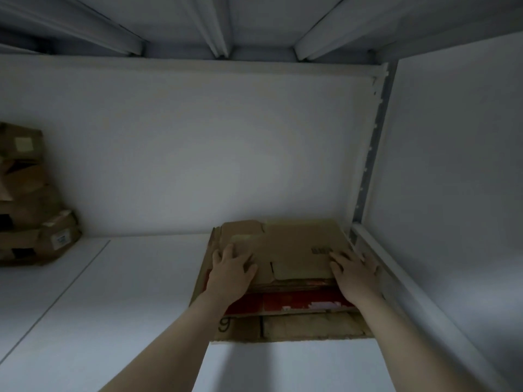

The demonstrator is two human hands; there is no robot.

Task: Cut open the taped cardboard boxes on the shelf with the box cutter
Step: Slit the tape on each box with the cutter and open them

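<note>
Dim light, view soft all over. Both bare forearms reach up from the bottom of the frame to a stack of flattened cardboard (297,247) lying right of centre, low in the frame, on the white shelf board (113,306).

Left hand (230,268): palm down on the left part of the top sheet, fingers spread and straight, gripping nothing. Right hand (353,274): palm down on the right part of the same sheet, fingers likewise spread flat, nothing held. A dark barcode print (321,250) sits on the sheet just left of the right fingertips.

Beneath the top sheet we see a red-printed layer (283,302) showing between the two wrists, and under that a wider brown sheet (297,328) whose near edge sticks out toward the camera; it carries a dark handwritten mark (225,325) near the left forearm.

The stack's far edge lies close to the white back wall (212,151); its right side runs along the shelf's side rail (410,278), near the slotted grey upright (370,154).

Boxes for the task: a pile of brown cardboard boxes (31,216) at the far left edge, mid-height, well apart from both hands. The lowest one bears a white label (60,240). Whether tape seals them we cannot tell at this blur.

Across the top: ribbed underside of the upper shelf (215,24).
</note>
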